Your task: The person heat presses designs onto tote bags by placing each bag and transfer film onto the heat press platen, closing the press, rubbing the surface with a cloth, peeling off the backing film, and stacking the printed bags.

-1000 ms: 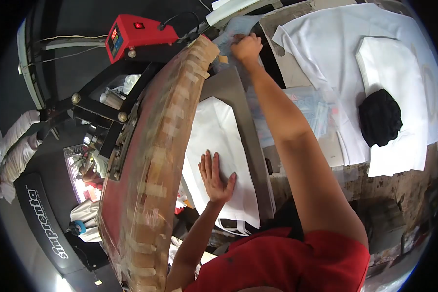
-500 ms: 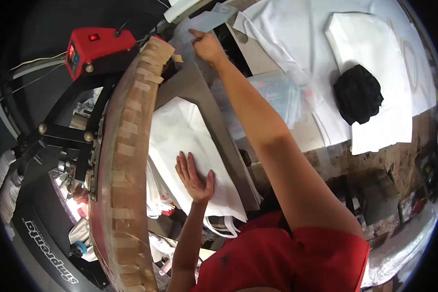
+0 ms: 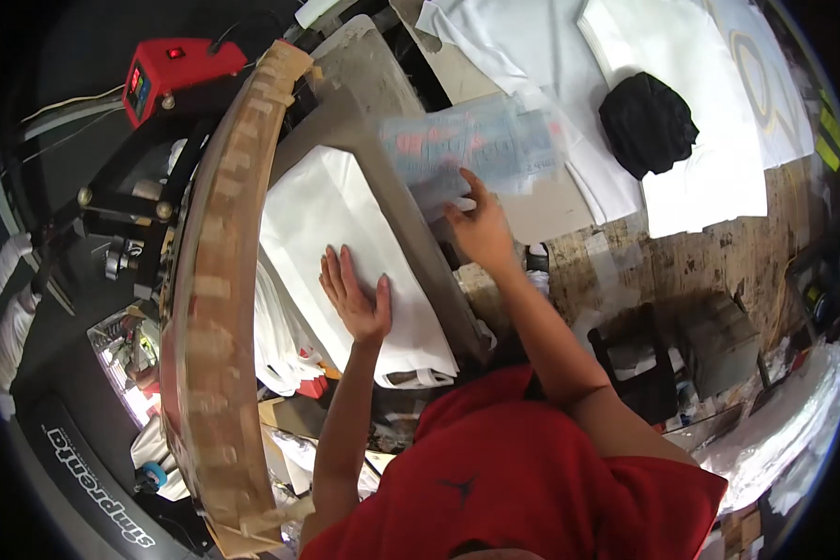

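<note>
My left hand (image 3: 357, 303) lies flat with spread fingers on a white bag (image 3: 341, 233), which rests on the grey plate (image 3: 369, 103) of a press. Looped handles show at the bag's lower end. To the right, my right hand (image 3: 481, 224) is at the near edge of printed translucent sheets (image 3: 481, 145), with thumb and index finger apart. Whether its fingertips grip a sheet edge is hard to make out. The press's raised upper plate (image 3: 219, 308), its edge covered in brown tape, stands left of the bag.
A red control box (image 3: 177, 75) sits at the upper left. White fabric (image 3: 532, 56) and a white stack (image 3: 700, 140) bearing a black bundle (image 3: 648, 125) lie at the upper right. More white bags (image 3: 280, 341) hang below the press. A grey block (image 3: 719, 341) stands at the right.
My right hand has come back from the far end of the press to the near edge of the printed sheets. My left hand stays flat on the bag. The camera view has shifted.
</note>
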Demonstrator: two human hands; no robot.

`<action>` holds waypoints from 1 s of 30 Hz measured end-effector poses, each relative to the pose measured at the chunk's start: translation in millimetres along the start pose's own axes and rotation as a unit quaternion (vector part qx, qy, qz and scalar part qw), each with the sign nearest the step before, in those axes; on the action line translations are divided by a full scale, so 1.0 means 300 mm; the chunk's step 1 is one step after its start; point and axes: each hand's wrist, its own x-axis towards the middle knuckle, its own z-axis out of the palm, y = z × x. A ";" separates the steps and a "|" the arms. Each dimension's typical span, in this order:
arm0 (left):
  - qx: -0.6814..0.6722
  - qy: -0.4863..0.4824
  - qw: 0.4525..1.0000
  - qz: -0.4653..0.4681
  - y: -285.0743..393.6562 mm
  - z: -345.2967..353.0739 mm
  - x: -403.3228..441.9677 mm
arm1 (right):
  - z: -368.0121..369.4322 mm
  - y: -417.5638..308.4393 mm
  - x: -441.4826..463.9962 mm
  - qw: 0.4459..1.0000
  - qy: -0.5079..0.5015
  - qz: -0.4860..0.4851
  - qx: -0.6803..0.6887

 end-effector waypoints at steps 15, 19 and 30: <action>0.009 0.023 1.000 -0.012 -0.012 -0.015 -0.019 | 0.020 -0.069 0.396 0.865 0.080 -0.178 -0.463; 0.005 0.027 0.999 -0.016 -0.005 -0.028 -0.028 | 0.047 -0.079 0.392 0.859 0.124 -0.217 -0.448; -0.007 0.005 0.999 0.033 -0.075 -0.036 -0.119 | 0.242 -0.246 -0.363 0.874 0.212 -0.428 -0.085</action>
